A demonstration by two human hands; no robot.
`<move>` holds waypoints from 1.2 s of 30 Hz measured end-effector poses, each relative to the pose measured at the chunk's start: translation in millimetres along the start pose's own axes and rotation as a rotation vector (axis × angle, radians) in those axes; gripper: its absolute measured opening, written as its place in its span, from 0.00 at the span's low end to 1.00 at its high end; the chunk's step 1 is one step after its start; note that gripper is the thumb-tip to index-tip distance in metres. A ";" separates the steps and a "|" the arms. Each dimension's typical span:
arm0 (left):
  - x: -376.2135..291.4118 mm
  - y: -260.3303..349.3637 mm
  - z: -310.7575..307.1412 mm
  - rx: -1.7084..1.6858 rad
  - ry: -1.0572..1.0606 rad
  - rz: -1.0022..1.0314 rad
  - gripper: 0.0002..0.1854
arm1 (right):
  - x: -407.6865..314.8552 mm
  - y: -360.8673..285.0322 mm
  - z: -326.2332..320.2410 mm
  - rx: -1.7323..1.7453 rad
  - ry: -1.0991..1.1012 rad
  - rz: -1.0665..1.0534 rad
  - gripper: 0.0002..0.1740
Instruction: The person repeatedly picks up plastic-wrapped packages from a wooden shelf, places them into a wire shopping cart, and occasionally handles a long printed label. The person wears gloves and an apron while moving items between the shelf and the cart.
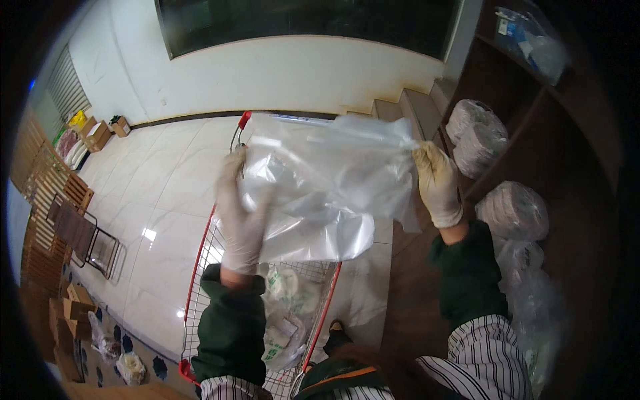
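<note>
A large clear plastic bag (pixel 320 195) is spread in the air between my hands, above a wire shopping cart (pixel 200 260) with red edges. My right hand (pixel 437 180), in a pale glove, pinches the bag's right end between thumb and fingers. At the bag's left edge is my left hand (pixel 245 215), also gloved and blurred by motion, its fingers apart; whether it grips the film I cannot tell. Below the bag, plastic-wrapped packs (pixel 287 330) with green printing lie in the cart. The bag hides the cart's far part.
On the right, a dark wooden shelf (pixel 520 115) holds round bagged bundles (pixel 477 135). Steps (pixel 420 110) rise behind it. A folding chair (pixel 82 232) stands at left, with cardboard boxes (pixel 77 305) and bagged goods (pixel 131 367) below it. More boxes (pixel 97 136) sit by the far wall.
</note>
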State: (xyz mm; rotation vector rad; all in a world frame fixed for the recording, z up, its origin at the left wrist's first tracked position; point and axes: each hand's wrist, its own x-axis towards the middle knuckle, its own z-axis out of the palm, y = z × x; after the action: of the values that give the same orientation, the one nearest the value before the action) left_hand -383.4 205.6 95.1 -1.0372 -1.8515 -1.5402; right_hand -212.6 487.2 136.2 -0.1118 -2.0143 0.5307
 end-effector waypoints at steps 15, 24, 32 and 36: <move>-197.0 128.7 -53.8 -1.075 -0.541 -1.028 0.04 | -186.9 -185.4 -90.3 -0.344 -0.049 0.100 0.10; -257.3 77.7 -82.4 -1.126 -0.255 -1.216 0.08 | -258.6 -73.5 -94.7 0.051 0.278 1.109 0.24; -326.2 31.0 -148.8 -0.692 -0.043 -1.370 0.17 | -63.0 32.5 -37.0 1.057 0.512 0.805 0.16; -340.3 42.5 -138.0 -0.710 -0.095 -1.534 0.14 | 19.1 11.2 89.0 0.533 0.323 0.296 0.15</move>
State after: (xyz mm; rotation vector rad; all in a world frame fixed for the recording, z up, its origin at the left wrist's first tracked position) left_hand -164.5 -4.1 -116.4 0.4394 -2.2700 -3.1241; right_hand -300.1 474.5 112.1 -0.1584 -1.4951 1.1440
